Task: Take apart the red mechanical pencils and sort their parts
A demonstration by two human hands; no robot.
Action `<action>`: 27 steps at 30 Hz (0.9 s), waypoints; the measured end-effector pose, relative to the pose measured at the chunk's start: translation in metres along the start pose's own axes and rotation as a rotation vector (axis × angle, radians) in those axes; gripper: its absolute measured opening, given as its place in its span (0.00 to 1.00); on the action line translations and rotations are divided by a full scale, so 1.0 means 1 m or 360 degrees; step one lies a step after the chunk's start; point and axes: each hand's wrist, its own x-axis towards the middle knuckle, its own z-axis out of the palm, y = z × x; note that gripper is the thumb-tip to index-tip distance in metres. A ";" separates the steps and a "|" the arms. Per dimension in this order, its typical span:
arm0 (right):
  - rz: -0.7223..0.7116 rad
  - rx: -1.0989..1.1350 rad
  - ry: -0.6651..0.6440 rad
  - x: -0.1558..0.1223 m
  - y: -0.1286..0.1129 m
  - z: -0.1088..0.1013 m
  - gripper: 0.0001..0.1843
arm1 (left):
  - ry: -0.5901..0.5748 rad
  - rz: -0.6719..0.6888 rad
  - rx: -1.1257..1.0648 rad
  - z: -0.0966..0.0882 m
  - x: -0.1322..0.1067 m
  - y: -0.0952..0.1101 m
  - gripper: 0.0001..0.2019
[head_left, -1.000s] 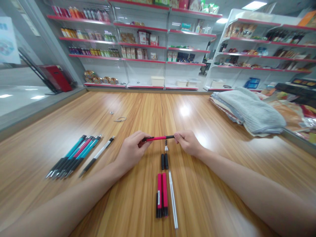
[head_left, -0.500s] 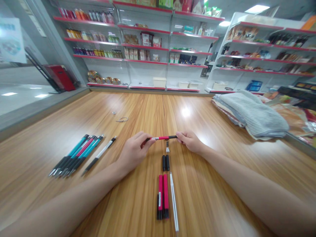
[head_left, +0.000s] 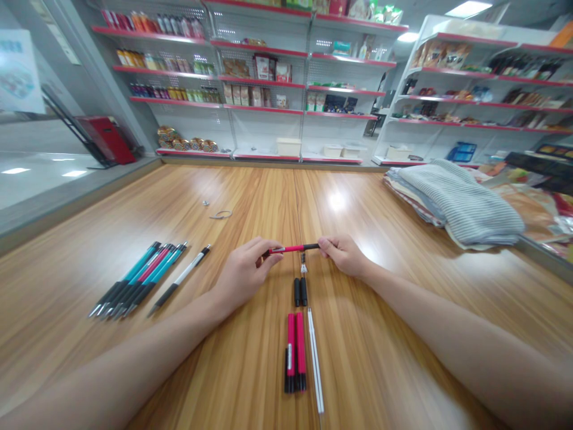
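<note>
A red pen with a black grip [head_left: 293,248] spans the gap between my two hands, held level just above the table. My left hand [head_left: 246,267] is closed on its left end, and my right hand [head_left: 344,254] pinches the black end. Below the pen lie small dark and white pen parts [head_left: 303,264], then two black grip sleeves [head_left: 299,292]. Nearer to me are two red pen barrels [head_left: 296,352], side by side, with two thin white refills [head_left: 316,361] along their right.
Several teal and red pens [head_left: 136,279] lie grouped at left, with a white pen [head_left: 181,279] beside them. A thin grey loop [head_left: 221,214] lies farther back. Folded striped cloths [head_left: 456,203] are stacked at right. Stocked shelves [head_left: 264,108] stand beyond the table.
The red pen has turned about its length, so its white label now shows differently near my left fingers. Both hands keep hold of it in nearly the same place.
</note>
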 end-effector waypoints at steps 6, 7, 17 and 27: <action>-0.0062 -0.0120 -0.0025 -0.001 -0.002 0.001 0.28 | 0.0030 -0.0050 0.0080 -0.001 0.002 -0.001 0.17; -0.0085 -0.0147 -0.0027 -0.001 -0.003 0.001 0.28 | 0.0023 -0.0062 0.0087 -0.001 0.002 -0.001 0.17; -0.0441 -0.0304 0.0118 -0.001 -0.012 -0.001 0.21 | 0.0021 -0.0196 0.0041 -0.001 0.000 -0.002 0.18; -0.0314 -0.0340 0.0135 -0.001 -0.005 -0.002 0.23 | 0.0028 -0.0153 -0.0061 0.000 0.000 0.000 0.13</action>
